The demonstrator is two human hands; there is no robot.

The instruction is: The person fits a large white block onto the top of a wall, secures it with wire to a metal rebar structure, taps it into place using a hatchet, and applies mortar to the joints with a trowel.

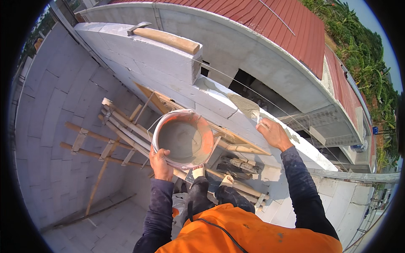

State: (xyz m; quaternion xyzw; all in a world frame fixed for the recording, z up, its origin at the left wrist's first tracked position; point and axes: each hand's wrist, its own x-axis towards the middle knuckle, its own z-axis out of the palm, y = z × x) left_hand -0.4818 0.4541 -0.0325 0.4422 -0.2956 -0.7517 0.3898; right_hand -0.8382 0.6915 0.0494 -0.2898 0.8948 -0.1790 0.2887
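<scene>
from the head view i have both hands occupied; the left hand is closed on the near left rim of the bucket, thumb over the lip; this grip presumably holds the mouth upward, so the grey mortar does not spill; i cannot tell whether the bucket base rests on anything; the right hand is closed around the handle of the trowel; the mortar-coated blade lies at the top edge of the block wall, right of the step where the upper course ends; blade contact with the wall cannot be confirmed.

the bucket sits on the near side of the wall, likely for a short reach between mortar and blade; the hammer lies lengthwise on the raised course, its handle toward the end edge, probably for stability; a string spans above the lower course, apparently as an alignment reference.
</scene>
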